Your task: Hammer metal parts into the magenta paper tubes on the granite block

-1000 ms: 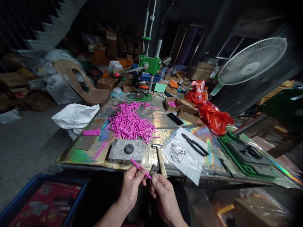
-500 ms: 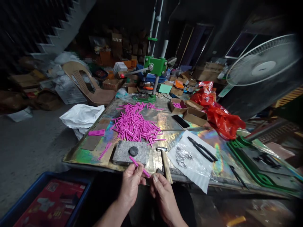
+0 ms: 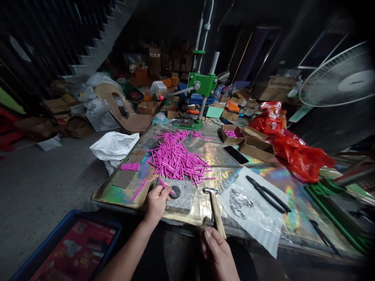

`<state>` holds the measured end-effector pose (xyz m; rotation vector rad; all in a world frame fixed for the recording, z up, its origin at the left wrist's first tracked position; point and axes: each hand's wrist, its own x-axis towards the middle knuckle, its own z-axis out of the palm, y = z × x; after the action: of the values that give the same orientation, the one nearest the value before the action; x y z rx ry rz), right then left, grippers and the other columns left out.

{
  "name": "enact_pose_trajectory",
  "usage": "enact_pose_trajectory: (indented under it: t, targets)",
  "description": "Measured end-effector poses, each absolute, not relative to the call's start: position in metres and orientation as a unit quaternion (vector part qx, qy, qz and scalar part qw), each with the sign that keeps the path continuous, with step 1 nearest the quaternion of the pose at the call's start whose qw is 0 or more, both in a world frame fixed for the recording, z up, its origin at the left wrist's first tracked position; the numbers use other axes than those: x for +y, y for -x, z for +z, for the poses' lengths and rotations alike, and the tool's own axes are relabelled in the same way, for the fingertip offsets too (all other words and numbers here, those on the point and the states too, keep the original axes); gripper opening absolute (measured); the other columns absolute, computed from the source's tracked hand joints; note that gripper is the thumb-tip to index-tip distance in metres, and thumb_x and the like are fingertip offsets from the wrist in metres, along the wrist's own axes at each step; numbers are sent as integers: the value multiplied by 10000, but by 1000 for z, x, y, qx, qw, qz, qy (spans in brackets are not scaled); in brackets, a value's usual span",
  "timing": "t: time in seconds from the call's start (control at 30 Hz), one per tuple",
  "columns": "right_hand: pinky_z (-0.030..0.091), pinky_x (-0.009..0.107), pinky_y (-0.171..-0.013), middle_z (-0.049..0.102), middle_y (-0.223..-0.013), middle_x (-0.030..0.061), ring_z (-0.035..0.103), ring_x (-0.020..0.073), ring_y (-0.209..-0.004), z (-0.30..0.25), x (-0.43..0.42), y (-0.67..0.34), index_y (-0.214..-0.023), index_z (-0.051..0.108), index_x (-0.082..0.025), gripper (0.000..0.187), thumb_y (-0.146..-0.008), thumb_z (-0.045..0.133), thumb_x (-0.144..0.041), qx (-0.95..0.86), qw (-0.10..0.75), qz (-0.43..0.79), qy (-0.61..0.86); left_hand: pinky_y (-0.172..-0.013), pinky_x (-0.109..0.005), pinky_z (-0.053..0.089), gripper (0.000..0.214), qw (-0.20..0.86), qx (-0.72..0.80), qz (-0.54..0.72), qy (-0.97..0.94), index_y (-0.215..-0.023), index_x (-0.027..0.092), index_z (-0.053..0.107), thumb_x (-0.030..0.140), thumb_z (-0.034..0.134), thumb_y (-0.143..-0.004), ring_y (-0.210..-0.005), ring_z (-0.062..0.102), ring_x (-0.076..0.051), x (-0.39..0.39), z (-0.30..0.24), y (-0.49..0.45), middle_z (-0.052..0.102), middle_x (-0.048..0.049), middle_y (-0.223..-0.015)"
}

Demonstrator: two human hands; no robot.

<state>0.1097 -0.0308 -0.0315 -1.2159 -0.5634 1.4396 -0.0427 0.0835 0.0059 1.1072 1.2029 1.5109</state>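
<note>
- Pink stick [image 3: 162,182]: slim, straight, bright, tilted; it is over the stone block [image 3: 186,201] by the bench's [image 3: 222,175] front edge, one end right at the black disc [image 3: 175,191], contact unclear.
- Heap of pink sticks [image 3: 177,158]: just behind the block, stretching toward the far edge.
- Hammer [image 3: 216,210]: right of the block, handle reaching the front edge.
- Pliers [image 3: 265,191]: farther right, on a white sheet [image 3: 269,230].
- Left hand [image 3: 158,199]: pinches the stick between thumb and fingers, both ends jutting out; it hides the block's left front corner.
- Right hand [image 3: 215,248]: curled, near the hammer's handle; cannot tell whether it grips anything.
</note>
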Motion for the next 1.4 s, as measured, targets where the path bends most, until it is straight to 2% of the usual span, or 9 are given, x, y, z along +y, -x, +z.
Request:
enact_pose_trajectory:
  t: [0.47, 0.63, 0.77, 0.87, 0.97, 1.07, 1.17, 1.3, 1.4]
  targets:
    - [217, 185, -404, 362, -477, -77, 275, 69, -415, -34, -34, -116, -606, 455, -184, 370, -670, 623, -508, -233, 553, 605, 524, -447, -182, 420, 139, 379, 493, 598, -505, -627, 164, 570, 272, 550, -711, -400, 478, -82, 85, -8, 44, 554, 46, -471]
    - [326, 225, -438, 417, -499, -49, 392, 118, -451, -15, -22, -153, -648, 492, -194, 339, -691, 545, -526, -362, 535, 419, 637, -430, -176, 411, 112, 321, 493, 550, -593, -651, 168, 562, 212, 507, -738, -438, 488, -85, 85, -5, 47, 563, 27, -560]
    - [413, 293, -575, 584, -632, 36, 553, 214, -612, -11, -2, -187, -735, 533, -204, 327, -738, 402, -503, -498, 371, 216, 754, -509, -197, 418, 132, 224, 455, 486, -712, -652, 166, 559, 169, 485, -761, -521, 520, -104, 87, 4, 50, 552, 14, -581]
    - [410, 324, -598, 644, -777, 98, 602, 263, -698, -21, 7, -191, -854, 525, -203, 317, -777, 345, -452, -582, 187, 197, 766, -546, -211, 419, 165, 184, 429, 449, -762, -651, 160, 549, 151, 454, -787, -563, 532, -115, 88, 10, 51, 559, -2, -600]
    - [391, 328, -583, 642, -783, 114, 608, 279, -691, -33, 12, -185, -961, 490, -185, 309, -769, 383, -402, -606, 122, 201, 760, -555, -213, 418, 196, 165, 420, 423, -786, -644, 160, 546, 134, 432, -800, -586, 543, -120, 88, 12, 51, 563, -11, -608]
    - [385, 326, -571, 607, -644, 64, 592, 271, -634, -38, 16, -182, -993, 490, -162, 357, -683, 474, -338, -524, 195, 266, 785, -554, -209, 415, 212, 153, 414, 412, -797, -630, 157, 548, 120, 427, -800, -592, 550, -121, 88, 11, 50, 556, -13, -600]
    - [399, 292, -522, 556, -545, 14, 567, 218, -554, -33, 18, -183, -901, 527, -149, 308, -672, 422, -326, -452, 276, 352, 772, -535, -205, 409, 224, 140, 418, 410, -798, -616, 158, 548, 125, 426, -802, -572, 538, -118, 89, 10, 49, 540, -6, -577]
    - [368, 230, -436, 528, -503, -26, 494, 138, -442, -10, 12, -179, -803, 511, -161, 213, -667, 454, -315, -413, 396, 464, 676, -517, -203, 406, 235, 122, 417, 417, -798, -606, 165, 549, 113, 422, -797, -545, 526, -114, 90, 9, 48, 538, 0, -562]
    - [315, 188, -366, 514, -490, -57, 437, 97, -369, 13, 2, -170, -838, 476, -190, 221, -689, 543, -339, -400, 425, 541, 606, -504, -203, 397, 227, 114, 412, 421, -800, -607, 161, 546, 94, 427, -788, -535, 523, -115, 90, 9, 48, 542, -4, -559]
